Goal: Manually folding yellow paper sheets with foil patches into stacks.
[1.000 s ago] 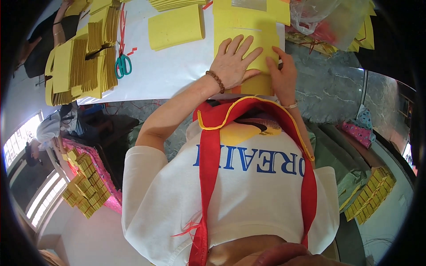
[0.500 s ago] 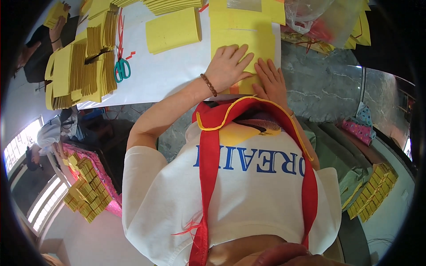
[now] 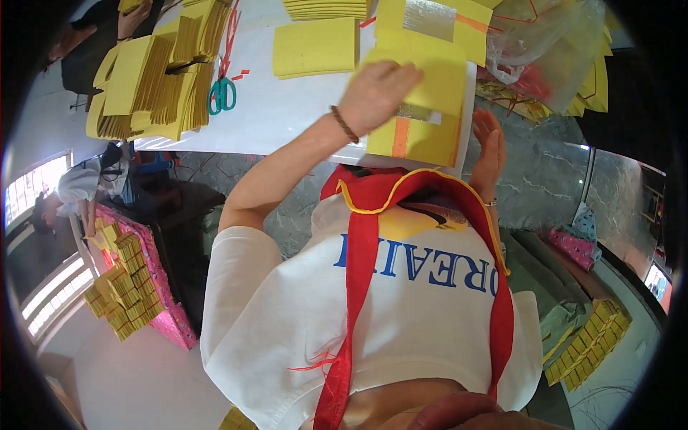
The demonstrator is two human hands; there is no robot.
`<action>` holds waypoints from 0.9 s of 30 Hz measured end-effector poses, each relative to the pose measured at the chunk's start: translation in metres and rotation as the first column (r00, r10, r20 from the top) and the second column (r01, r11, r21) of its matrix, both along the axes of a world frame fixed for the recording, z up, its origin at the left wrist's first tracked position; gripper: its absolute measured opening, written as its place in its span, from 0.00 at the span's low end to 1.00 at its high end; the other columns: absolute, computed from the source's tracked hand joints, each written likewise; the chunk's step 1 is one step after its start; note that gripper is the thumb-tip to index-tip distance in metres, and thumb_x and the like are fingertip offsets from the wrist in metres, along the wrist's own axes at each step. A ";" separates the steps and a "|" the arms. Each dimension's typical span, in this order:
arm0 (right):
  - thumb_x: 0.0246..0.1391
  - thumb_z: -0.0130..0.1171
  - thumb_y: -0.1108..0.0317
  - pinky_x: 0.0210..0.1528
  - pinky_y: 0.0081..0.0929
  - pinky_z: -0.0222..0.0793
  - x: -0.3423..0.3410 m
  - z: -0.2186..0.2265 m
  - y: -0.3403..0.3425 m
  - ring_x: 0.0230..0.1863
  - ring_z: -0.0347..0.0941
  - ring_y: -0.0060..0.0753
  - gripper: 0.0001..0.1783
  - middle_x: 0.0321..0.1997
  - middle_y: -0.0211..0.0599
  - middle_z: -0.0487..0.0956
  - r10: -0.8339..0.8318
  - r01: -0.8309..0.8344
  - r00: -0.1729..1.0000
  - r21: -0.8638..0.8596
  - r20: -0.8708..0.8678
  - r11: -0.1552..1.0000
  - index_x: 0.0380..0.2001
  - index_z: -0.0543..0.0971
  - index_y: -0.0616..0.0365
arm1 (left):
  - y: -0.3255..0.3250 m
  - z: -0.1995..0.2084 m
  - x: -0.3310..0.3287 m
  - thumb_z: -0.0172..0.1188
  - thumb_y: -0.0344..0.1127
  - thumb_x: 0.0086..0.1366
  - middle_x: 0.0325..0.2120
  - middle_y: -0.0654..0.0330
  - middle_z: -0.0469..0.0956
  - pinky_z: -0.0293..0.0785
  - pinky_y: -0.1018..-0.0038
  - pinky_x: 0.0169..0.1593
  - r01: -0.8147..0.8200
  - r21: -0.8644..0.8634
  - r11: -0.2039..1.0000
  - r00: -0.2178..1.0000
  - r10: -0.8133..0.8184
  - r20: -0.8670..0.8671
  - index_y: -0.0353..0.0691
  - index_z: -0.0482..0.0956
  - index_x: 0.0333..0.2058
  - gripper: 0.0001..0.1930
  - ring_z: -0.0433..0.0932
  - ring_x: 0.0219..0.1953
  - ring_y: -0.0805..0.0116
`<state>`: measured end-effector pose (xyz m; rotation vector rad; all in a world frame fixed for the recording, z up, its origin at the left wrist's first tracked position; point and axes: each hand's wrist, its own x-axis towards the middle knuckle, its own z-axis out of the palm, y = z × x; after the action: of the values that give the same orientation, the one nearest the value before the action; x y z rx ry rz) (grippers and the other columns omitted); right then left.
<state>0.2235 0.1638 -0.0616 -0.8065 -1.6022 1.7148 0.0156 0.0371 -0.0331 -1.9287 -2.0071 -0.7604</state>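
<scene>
Yellow paper sheets (image 3: pixel 437 72) lie in front of me at the table's near right part. The nearest one bears an orange strip (image 3: pixel 401 137) and a silvery patch beside it. Over these sheets is my left hand (image 3: pixel 378 97), its fingers bent and blurred, so I cannot tell whether they grip the paper. Past the right table edge my right hand (image 3: pixel 489 147) is raised on its side, fingers stretched out and holding nothing. A flat yellow folded piece (image 3: pixel 314 49) lies left of the sheets.
Stacks of folded yellow paper (image 3: pixel 150 82) stand at the table's left. Teal-handled scissors (image 3: pixel 222 96) lie beside them, near red scraps. A clear plastic bag (image 3: pixel 530 50) is at the right. Another person (image 3: pixel 82 188) is at a pink-covered table with yellow bundles (image 3: pixel 129 287).
My right hand has left the paper and moved right, off the table edge. My left hand has moved up and curled. The orange strip and silvery patch on the near sheet now show.
</scene>
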 end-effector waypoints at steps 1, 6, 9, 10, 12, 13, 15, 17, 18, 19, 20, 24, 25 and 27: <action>0.64 0.36 0.57 0.60 0.32 0.55 0.004 -0.002 0.001 0.57 0.64 0.35 0.24 0.56 0.42 0.70 -0.018 0.018 0.999 -0.003 0.035 1.000 0.55 0.66 0.63 | -0.008 0.007 -0.012 0.53 0.26 0.47 0.44 0.59 0.75 0.69 0.67 0.39 -0.048 0.130 0.990 0.998 0.054 -0.041 0.39 0.72 0.47 0.24 0.72 0.40 0.62; 0.64 0.35 0.55 0.58 0.32 0.57 0.010 -0.010 -0.002 0.56 0.66 0.34 0.25 0.54 0.42 0.71 -0.045 0.047 0.992 -0.017 0.120 0.999 0.54 0.67 0.61 | -0.051 -0.010 -0.098 0.53 0.25 0.47 0.46 0.64 0.75 0.66 0.67 0.44 -0.254 0.102 0.962 0.943 0.269 -0.195 0.45 0.73 0.49 0.26 0.71 0.44 0.63; 0.64 0.36 0.55 0.56 0.31 0.58 0.006 -0.011 -0.006 0.55 0.66 0.33 0.24 0.53 0.41 0.72 -0.029 0.032 0.991 -0.021 0.133 0.999 0.54 0.68 0.61 | -0.065 -0.038 -0.124 0.54 0.27 0.48 0.47 0.66 0.74 0.64 0.68 0.46 -0.369 -0.037 0.929 0.895 0.344 -0.286 0.48 0.71 0.50 0.26 0.71 0.45 0.64; 0.64 0.37 0.56 0.55 0.31 0.59 0.004 -0.010 -0.008 0.54 0.67 0.33 0.24 0.52 0.41 0.73 -0.026 0.030 0.991 -0.026 0.133 0.999 0.53 0.69 0.61 | -0.069 -0.045 -0.127 0.55 0.28 0.49 0.47 0.66 0.73 0.63 0.68 0.47 -0.364 -0.081 0.928 0.902 0.329 -0.279 0.48 0.71 0.51 0.26 0.70 0.45 0.63; 0.64 0.37 0.56 0.55 0.31 0.59 0.002 -0.011 -0.009 0.54 0.67 0.33 0.23 0.51 0.40 0.73 -0.027 0.032 0.990 -0.030 0.137 0.999 0.53 0.69 0.61 | -0.071 -0.056 -0.129 0.55 0.29 0.50 0.47 0.66 0.73 0.63 0.68 0.47 -0.354 -0.125 0.927 0.911 0.312 -0.269 0.49 0.70 0.51 0.26 0.70 0.45 0.63; 0.64 0.38 0.57 0.55 0.31 0.59 0.003 -0.014 -0.008 0.53 0.68 0.32 0.23 0.51 0.40 0.74 -0.019 0.022 0.992 -0.029 0.125 0.999 0.53 0.69 0.61 | -0.071 -0.058 -0.129 0.55 0.30 0.50 0.47 0.65 0.73 0.63 0.68 0.47 -0.357 -0.142 0.923 0.910 0.309 -0.277 0.50 0.70 0.51 0.26 0.70 0.45 0.63; 0.64 0.38 0.58 0.54 0.31 0.60 0.003 -0.016 -0.006 0.52 0.68 0.32 0.22 0.50 0.40 0.74 -0.009 0.012 0.993 -0.023 0.121 1.000 0.53 0.69 0.61 | -0.072 -0.063 -0.127 0.56 0.31 0.51 0.47 0.65 0.72 0.63 0.67 0.47 -0.360 -0.157 0.920 0.910 0.308 -0.278 0.50 0.69 0.51 0.26 0.70 0.45 0.63; 0.64 0.38 0.58 0.54 0.31 0.61 0.000 -0.015 -0.006 0.51 0.68 0.31 0.22 0.49 0.39 0.74 0.012 -0.008 0.989 -0.025 0.146 1.000 0.52 0.70 0.61 | -0.077 -0.065 -0.123 0.57 0.32 0.51 0.51 0.62 0.69 0.63 0.66 0.48 -0.402 -0.307 0.862 0.905 0.324 -0.275 0.48 0.67 0.53 0.27 0.69 0.46 0.62; 0.64 0.38 0.58 0.54 0.31 0.61 0.005 -0.016 -0.003 0.51 0.68 0.31 0.22 0.49 0.39 0.74 0.019 -0.016 0.990 -0.024 0.141 1.000 0.52 0.70 0.61 | -0.071 -0.066 -0.118 0.57 0.32 0.51 0.51 0.62 0.69 0.63 0.66 0.48 -0.410 -0.304 0.860 0.901 0.331 -0.280 0.48 0.67 0.53 0.27 0.69 0.46 0.62; 0.64 0.39 0.59 0.54 0.31 0.61 0.008 -0.019 -0.004 0.51 0.68 0.31 0.21 0.49 0.39 0.74 -0.009 0.015 0.992 -0.048 0.128 0.999 0.51 0.70 0.61 | -0.064 -0.067 -0.116 0.57 0.32 0.50 0.53 0.60 0.66 0.62 0.64 0.49 -0.392 -0.346 0.853 0.913 0.314 -0.260 0.47 0.65 0.54 0.29 0.67 0.48 0.61; 0.64 0.39 0.59 0.53 0.30 0.61 0.005 -0.023 -0.007 0.50 0.69 0.30 0.21 0.49 0.39 0.74 -0.038 0.046 0.993 -0.074 0.115 0.996 0.51 0.70 0.62 | -0.064 -0.067 -0.119 0.57 0.31 0.50 0.55 0.58 0.63 0.61 0.62 0.51 -0.373 -0.386 0.844 0.924 0.298 -0.241 0.46 0.63 0.56 0.31 0.66 0.50 0.60; 0.64 0.40 0.60 0.53 0.29 0.62 0.001 -0.022 -0.007 0.50 0.69 0.29 0.20 0.48 0.39 0.74 0.011 -0.003 0.991 -0.062 0.133 0.998 0.50 0.71 0.62 | -0.079 -0.077 -0.104 0.55 0.30 0.51 0.59 0.54 0.57 0.50 0.57 0.59 -0.418 -0.383 0.824 0.905 0.414 -0.099 0.45 0.58 0.59 0.33 0.57 0.57 0.54; 0.63 0.40 0.61 0.53 0.29 0.62 0.000 -0.018 -0.007 0.50 0.69 0.29 0.19 0.48 0.38 0.74 0.000 0.008 0.993 -0.071 0.114 0.997 0.50 0.71 0.62 | -0.077 -0.078 -0.102 0.55 0.30 0.51 0.59 0.54 0.57 0.50 0.57 0.59 -0.424 -0.385 0.820 0.902 0.418 -0.105 0.45 0.58 0.59 0.33 0.57 0.57 0.54; 0.63 0.41 0.63 0.53 0.28 0.62 -0.001 -0.016 -0.008 0.50 0.68 0.28 0.19 0.48 0.38 0.74 -0.009 0.016 0.995 -0.079 0.095 0.997 0.49 0.71 0.63 | -0.070 -0.081 -0.101 0.55 0.30 0.52 0.60 0.54 0.56 0.49 0.57 0.59 -0.409 -0.349 0.843 0.909 0.410 -0.074 0.45 0.58 0.59 0.33 0.56 0.59 0.54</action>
<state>0.2229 0.1558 -0.0778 -0.9476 -1.5957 1.7643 -0.0849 -0.0328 -0.1139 -1.5528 -2.5811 -0.3024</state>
